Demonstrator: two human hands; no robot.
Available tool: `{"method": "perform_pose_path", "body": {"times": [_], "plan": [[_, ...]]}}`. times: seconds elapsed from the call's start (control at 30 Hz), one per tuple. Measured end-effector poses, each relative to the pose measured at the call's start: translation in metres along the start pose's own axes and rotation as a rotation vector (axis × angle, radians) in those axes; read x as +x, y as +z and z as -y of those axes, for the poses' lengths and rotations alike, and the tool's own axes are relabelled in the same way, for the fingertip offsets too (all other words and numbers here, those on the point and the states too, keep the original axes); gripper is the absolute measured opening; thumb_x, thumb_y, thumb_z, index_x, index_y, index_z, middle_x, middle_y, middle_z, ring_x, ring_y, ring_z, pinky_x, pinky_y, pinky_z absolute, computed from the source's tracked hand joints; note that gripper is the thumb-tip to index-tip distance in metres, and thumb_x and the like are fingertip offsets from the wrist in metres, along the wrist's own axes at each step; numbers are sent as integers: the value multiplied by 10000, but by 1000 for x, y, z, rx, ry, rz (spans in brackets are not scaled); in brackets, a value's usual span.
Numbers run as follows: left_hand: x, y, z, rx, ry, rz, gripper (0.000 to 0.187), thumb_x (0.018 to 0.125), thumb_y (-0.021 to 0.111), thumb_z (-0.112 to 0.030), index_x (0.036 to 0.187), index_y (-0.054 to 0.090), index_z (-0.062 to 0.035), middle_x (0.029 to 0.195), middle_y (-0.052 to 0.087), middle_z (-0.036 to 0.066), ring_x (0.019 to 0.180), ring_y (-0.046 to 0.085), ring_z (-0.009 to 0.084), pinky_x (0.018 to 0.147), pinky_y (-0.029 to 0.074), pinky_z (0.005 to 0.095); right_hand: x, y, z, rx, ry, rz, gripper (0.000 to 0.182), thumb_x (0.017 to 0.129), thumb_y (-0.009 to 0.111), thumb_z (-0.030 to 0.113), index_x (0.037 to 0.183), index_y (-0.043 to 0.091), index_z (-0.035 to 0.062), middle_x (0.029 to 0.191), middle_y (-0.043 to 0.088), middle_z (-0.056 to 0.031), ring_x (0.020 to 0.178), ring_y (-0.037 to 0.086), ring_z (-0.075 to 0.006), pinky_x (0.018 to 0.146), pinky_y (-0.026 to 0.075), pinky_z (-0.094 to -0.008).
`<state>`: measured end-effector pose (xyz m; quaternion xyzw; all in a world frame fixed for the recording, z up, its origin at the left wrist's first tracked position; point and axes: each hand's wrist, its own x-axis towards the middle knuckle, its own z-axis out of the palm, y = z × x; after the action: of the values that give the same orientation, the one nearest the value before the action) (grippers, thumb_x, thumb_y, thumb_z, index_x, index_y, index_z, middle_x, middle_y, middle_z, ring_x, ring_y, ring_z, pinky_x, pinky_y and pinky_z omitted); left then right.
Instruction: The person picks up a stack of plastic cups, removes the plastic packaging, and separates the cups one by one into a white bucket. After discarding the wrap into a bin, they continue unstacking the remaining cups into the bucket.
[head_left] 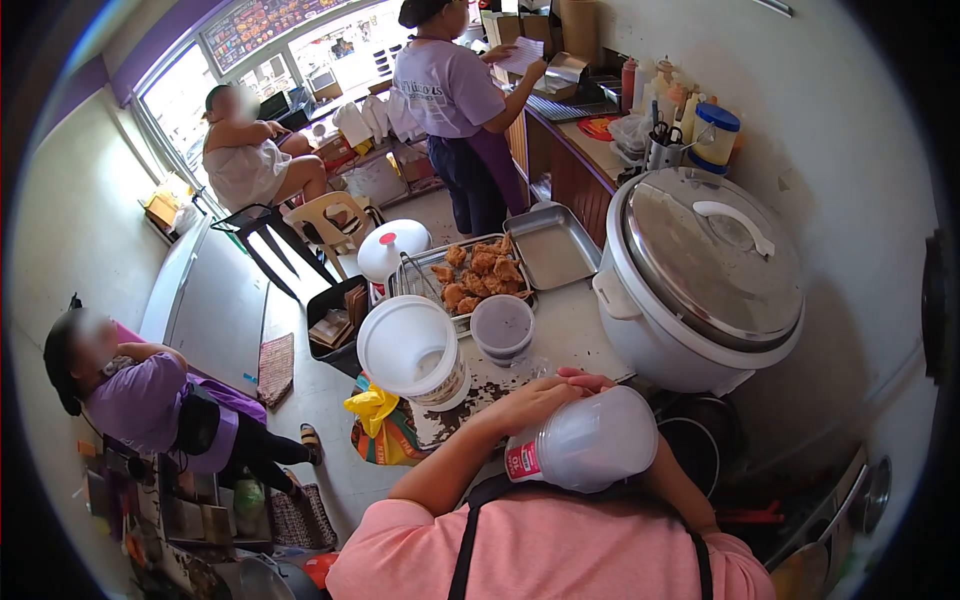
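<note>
A clear plastic tub (605, 440), perhaps several nested, lies on its side against my chest, between my forearms. It has a red label near its left end. My left hand (538, 398) and my right hand (590, 380) meet around its far side, with fingers closed together and partly hidden. Just beyond my hands, a round tub with a greyish lid (503, 325) stands on the table (575, 345). To its left is an open white bucket (395, 345). Behind them, pieces of fried chicken (482, 272) fill a metal tray (432, 262).
A large rice cooker (690, 290) with a shut lid stands at right. Behind the table lies a shallow metal tray (553, 247). A person in purple (445, 95) holds paper at the counter. Another sits near the window (250, 165); a third stands at left (150, 400).
</note>
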<state>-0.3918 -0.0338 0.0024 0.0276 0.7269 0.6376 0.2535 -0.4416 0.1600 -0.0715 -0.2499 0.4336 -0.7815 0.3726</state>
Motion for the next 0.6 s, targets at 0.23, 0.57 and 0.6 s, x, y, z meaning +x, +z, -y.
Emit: {"method": "perform_pose_path", "body": {"times": [0.23,0.57,0.6], "plan": [[1,0,18,15,136,-11,449,968,375,-311,1195,573,22,1166,597,119,1078,550,196,947,406,294,-1,14,22,217,65,164,568,898,491,390,1317,526,7,1534,256,-105,1378,311,-239,1116,266,-365],[-12,13,41,172,248,-190,419,946,347,-241,1180,557,35,1154,596,211,1109,551,307,987,393,348,-11,14,25,263,171,228,581,870,446,390,1220,590,-50,1540,252,-108,1447,136,-223,1165,107,-382],[-11,14,41,145,238,-211,407,947,347,-221,1195,550,29,1159,593,186,1115,541,275,989,385,333,-12,10,22,240,181,231,579,867,440,391,1210,600,-47,1537,262,-113,1451,118,-219,1169,76,-385]]}}
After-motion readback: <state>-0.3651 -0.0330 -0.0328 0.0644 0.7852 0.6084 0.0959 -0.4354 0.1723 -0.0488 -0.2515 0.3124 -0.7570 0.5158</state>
